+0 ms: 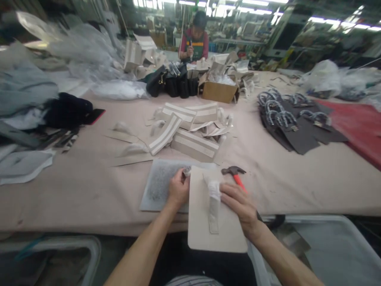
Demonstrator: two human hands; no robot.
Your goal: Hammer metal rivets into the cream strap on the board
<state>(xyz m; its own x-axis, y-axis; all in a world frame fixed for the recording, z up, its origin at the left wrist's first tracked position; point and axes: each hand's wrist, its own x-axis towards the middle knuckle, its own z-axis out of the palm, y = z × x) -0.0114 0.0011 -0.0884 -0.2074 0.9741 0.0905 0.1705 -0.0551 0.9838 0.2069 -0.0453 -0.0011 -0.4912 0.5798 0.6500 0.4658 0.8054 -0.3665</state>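
Bare tabletop (89, 190) flanks both hands: left grip (177, 190) clenched at panel (208, 222) edge, right grip (239, 206) pinning its strap (213, 206).

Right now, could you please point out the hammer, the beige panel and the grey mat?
hammer (233, 171), head view, on its dark metal head.
beige panel (199, 222), head view, on its bare left half.
grey mat (156, 186), head view, on its speckled middle.

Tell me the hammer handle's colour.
Red-orange on the hammer handle, clearest in the head view.
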